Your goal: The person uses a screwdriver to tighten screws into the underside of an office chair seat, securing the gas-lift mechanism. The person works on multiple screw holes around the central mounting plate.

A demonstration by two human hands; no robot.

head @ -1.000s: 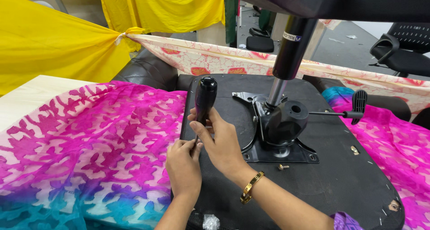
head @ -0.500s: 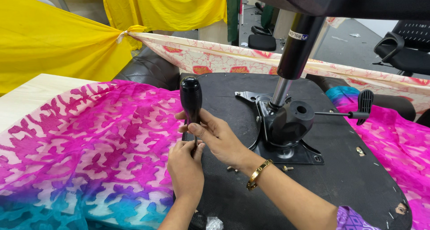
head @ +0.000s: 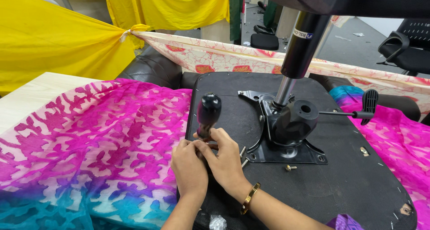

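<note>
Both hands: left hand (head: 189, 166) and right hand (head: 222, 160) meet low on a screwdriver (head: 207, 116), fingers pressed together around the base of its handle.
Left grip: fingers curled at the shank just under the handle, pinching it; the tip itself is hidden behind the fingers.
Right grip: closed around the lower handle, thumb side against the left hand; a gold bangle (head: 250, 197) sits on the wrist.
Screwdriver: black bulbous handle, standing nearly upright on the upturned chair seat base (head: 358, 176), near its left edge.
Change: half a second ago the right hand lay higher and more open across the handle; now it has slid down beside the left, and the handle top stands bare. The tool also appears lower in view.
Meaning: judged from this, the tool seems settled onto a fixing point and steadied with both hands.
Nearby: black metal mounting plate (head: 286, 151) with gas cylinder (head: 301, 42), a lever (head: 354, 114), a loose screw (head: 290, 167).
Surroundings: pink patterned cloth (head: 89, 131) under the seat, yellow cloth (head: 53, 37) behind.
</note>
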